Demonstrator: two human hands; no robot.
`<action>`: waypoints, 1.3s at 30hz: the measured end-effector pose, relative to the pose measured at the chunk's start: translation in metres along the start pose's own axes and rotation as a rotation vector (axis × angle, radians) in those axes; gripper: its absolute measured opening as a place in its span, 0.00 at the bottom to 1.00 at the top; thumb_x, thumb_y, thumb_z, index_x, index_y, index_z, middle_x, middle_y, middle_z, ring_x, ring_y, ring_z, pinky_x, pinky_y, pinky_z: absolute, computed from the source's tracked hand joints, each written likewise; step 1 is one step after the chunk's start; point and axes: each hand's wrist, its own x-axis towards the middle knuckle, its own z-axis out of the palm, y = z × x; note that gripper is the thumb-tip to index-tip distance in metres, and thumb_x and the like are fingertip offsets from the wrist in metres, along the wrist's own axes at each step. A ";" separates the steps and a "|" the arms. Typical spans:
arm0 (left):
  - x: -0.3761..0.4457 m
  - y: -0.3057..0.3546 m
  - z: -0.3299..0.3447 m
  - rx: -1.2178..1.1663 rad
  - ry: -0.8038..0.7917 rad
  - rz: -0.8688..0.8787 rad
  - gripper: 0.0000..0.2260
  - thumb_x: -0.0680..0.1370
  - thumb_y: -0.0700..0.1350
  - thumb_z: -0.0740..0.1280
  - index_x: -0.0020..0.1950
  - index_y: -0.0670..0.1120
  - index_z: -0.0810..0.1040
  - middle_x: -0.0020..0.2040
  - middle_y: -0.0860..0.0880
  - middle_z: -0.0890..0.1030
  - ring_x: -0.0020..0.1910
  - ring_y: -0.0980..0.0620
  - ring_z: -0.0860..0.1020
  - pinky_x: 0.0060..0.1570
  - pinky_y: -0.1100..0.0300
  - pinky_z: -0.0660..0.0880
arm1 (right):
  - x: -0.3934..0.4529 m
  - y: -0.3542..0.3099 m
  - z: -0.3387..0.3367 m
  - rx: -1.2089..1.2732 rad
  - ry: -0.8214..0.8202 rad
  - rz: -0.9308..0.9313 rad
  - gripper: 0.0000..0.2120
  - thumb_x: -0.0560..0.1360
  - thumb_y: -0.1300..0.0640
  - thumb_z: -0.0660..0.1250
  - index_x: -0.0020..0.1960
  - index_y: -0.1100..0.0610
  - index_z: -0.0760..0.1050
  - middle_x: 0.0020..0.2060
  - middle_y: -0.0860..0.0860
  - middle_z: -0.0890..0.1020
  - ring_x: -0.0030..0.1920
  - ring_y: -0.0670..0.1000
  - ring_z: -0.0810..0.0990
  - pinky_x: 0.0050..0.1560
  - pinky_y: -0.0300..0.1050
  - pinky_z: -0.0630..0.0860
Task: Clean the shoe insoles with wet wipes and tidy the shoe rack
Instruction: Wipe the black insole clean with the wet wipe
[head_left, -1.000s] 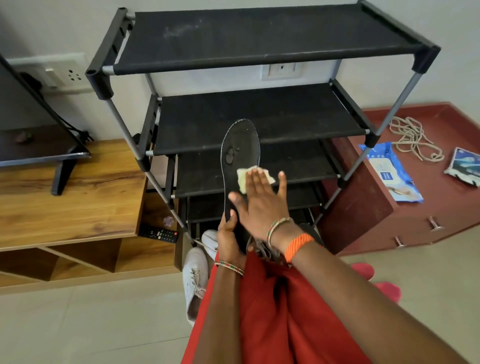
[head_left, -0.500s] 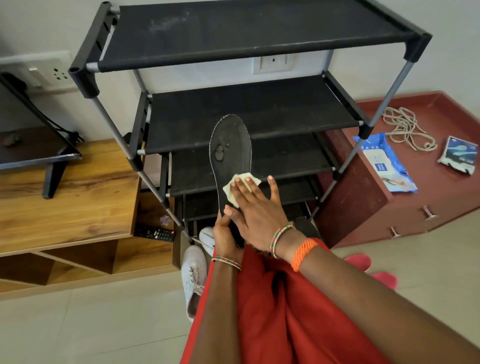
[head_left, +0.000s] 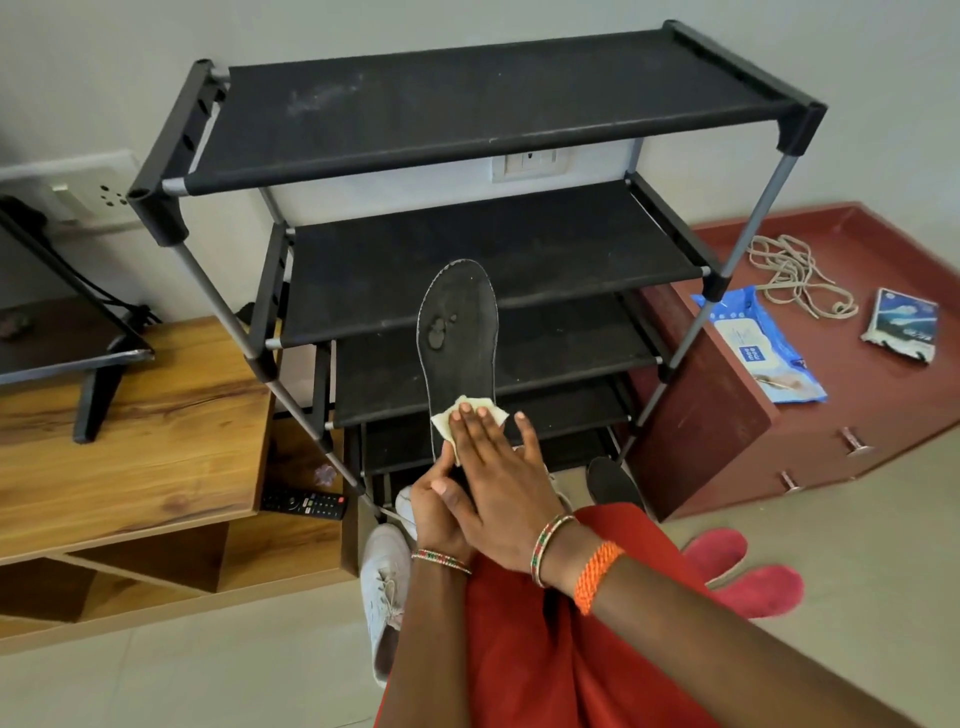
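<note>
Steadying the insole (head_left: 457, 338) upright before the shoe rack (head_left: 498, 119), the left hand (head_left: 434, 512) is gripping its heel while the right hand (head_left: 496, 478), fingers flat, is pressing a wet wipe (head_left: 470, 410) against it.

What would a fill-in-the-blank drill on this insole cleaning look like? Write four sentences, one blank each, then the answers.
1. The right hand presses a pale ____ flat against the insole.
2. The left hand grips the insole at its ____ end.
3. The blue wet wipes pack lies on the ____ cabinet.
4. The remote control is coloured ____.

Missing words: wipe; lower; red; black
</note>
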 end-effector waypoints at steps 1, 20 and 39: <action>-0.001 -0.001 0.000 -0.032 -0.026 -0.006 0.29 0.53 0.46 0.83 0.53 0.43 0.84 0.56 0.43 0.82 0.54 0.47 0.81 0.50 0.52 0.79 | 0.006 0.003 -0.003 -0.008 0.008 0.010 0.34 0.76 0.40 0.37 0.76 0.58 0.46 0.76 0.53 0.51 0.76 0.52 0.48 0.72 0.58 0.35; 0.009 -0.007 -0.006 0.106 0.130 -0.067 0.22 0.82 0.54 0.49 0.57 0.42 0.78 0.53 0.43 0.82 0.52 0.48 0.82 0.56 0.54 0.75 | -0.009 0.022 0.001 -0.163 -0.036 -0.064 0.32 0.78 0.42 0.43 0.73 0.61 0.61 0.72 0.56 0.65 0.74 0.53 0.60 0.72 0.58 0.42; 0.005 -0.006 -0.002 -0.017 0.059 0.014 0.27 0.82 0.56 0.47 0.57 0.43 0.81 0.57 0.43 0.81 0.57 0.47 0.79 0.55 0.53 0.78 | 0.005 0.018 -0.008 -0.231 -0.101 -0.058 0.38 0.74 0.39 0.31 0.76 0.61 0.47 0.76 0.56 0.53 0.76 0.53 0.47 0.73 0.57 0.36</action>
